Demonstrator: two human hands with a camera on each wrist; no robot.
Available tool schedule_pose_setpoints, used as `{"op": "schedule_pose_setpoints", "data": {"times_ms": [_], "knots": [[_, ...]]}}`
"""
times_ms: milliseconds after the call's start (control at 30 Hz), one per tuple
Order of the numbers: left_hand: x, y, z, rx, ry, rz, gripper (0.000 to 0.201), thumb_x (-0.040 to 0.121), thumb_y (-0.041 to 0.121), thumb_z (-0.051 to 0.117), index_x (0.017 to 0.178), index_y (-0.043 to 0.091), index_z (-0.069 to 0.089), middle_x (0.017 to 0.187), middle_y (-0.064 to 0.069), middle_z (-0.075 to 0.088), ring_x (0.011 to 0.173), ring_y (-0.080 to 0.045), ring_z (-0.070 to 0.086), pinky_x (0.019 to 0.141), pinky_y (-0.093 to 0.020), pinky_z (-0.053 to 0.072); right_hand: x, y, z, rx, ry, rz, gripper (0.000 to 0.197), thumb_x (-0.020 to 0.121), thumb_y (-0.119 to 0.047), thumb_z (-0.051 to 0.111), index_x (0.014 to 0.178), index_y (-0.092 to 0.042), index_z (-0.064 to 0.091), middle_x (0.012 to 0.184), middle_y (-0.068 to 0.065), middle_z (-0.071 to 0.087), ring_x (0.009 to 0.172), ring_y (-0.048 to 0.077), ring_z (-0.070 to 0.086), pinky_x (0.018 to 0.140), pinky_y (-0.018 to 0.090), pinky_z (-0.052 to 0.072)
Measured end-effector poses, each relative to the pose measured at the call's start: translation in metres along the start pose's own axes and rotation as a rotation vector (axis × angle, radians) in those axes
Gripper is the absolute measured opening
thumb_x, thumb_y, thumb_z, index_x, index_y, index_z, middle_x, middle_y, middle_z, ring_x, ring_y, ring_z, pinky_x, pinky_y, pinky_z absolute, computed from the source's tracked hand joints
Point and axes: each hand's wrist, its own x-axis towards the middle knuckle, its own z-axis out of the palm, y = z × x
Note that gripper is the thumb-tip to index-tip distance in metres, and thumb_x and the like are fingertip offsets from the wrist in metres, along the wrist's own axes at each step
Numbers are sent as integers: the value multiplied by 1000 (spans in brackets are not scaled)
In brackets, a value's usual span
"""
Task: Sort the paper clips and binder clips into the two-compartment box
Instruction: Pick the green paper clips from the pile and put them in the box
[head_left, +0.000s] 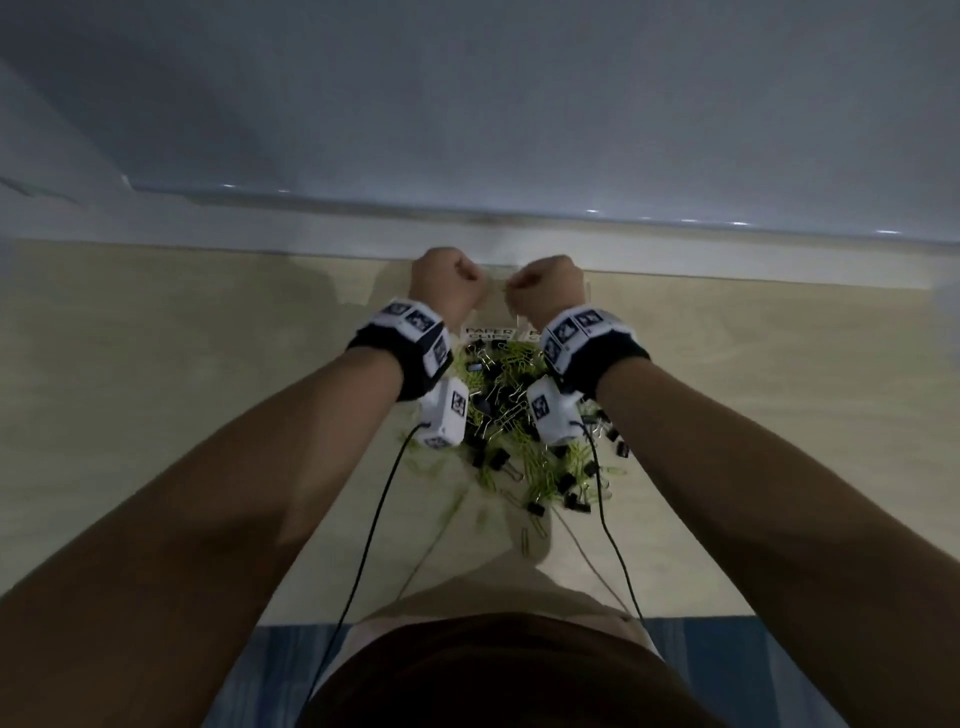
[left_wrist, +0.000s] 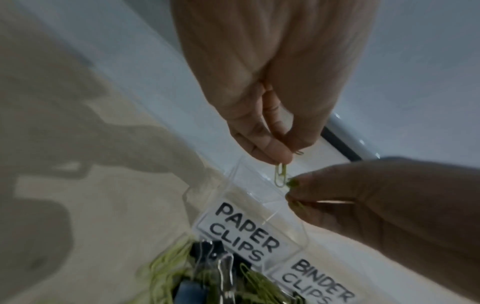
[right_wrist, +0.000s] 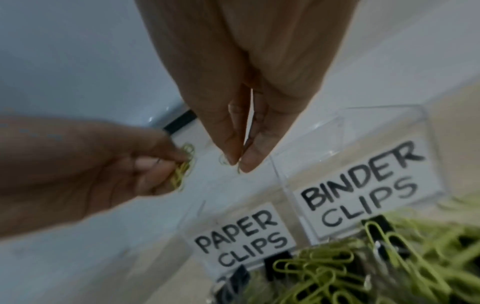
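Both hands are up over the far end of the clear two-compartment box (right_wrist: 337, 131), close together and nearly touching at the fingertips. The left hand (left_wrist: 272, 86) has its thumb and forefinger pressed together around a single green paper clip (left_wrist: 281, 174), which dangles straight down from the pinch above the compartment labelled "PAPER CLIPS" (left_wrist: 244, 232). From the right wrist view that same hand seems to have more green clips bunched in its curled fingers, though the blur makes the count unclear. The right hand (right_wrist: 249, 82) is drawn to a narrow point, thumb and forefinger tips squeezed together on a small bit of wire, likely another paper clip, but it is too small and blurred to be sure. Beside the first label sits the one reading "BINDER CLIPS" (right_wrist: 361, 185), on the neighbouring compartment. Just in front of the box, on the pale tabletop (head_left: 208, 415), lies the mixed heap of green paper clips (right_wrist: 319, 273) and black binder clips (head_left: 498, 460), spreading back toward the person beneath both wrists.
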Motion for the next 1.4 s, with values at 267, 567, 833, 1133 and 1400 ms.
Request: {"op": "schedule_pose_setpoints", "data": {"times_ms": [267,567,833,1133,1400], "knots": [[-12,-12,2,373,-106,290,13,87,12,61,99,9,65,98,-4,68,85,-13,62,78,-19,47,-33,41,-17,-177,-11,-265,16,87,-5,58,97,-9,70,97,5,72,82,12,66,80,21,54],[-82,-81,13,651,-425,351,56,88,37,58,140,25,40,151,0,30,137,-23,27,110,-39,30,-63,83,21,-458,-169,-438,36,88,-11,56,124,-18,59,136,3,52,123,22,50,99,38,47],[-117,-115,-14,556,-351,302,34,94,36,49,122,22,61,149,1,35,136,-20,30,112,-40,31,-106,126,8,-453,-235,-479,33,90,-19,57,123,-21,59,143,-2,43,125,21,49,99,35,46],[-79,-85,10,501,-66,-42,53,82,35,67,124,8,50,126,-13,45,116,-27,45,99,-36,42,-56,78,16,-389,17,-388,22,92,-11,49,104,-8,68,107,8,68,92,24,65,80,21,47],[-70,-64,41,575,-188,-33,52,73,29,77,112,5,54,118,-13,49,103,-28,53,91,-38,47,-52,74,39,-438,-51,-243,24,82,-11,63,105,-6,66,108,12,60,102,29,55,86,38,50]]}}
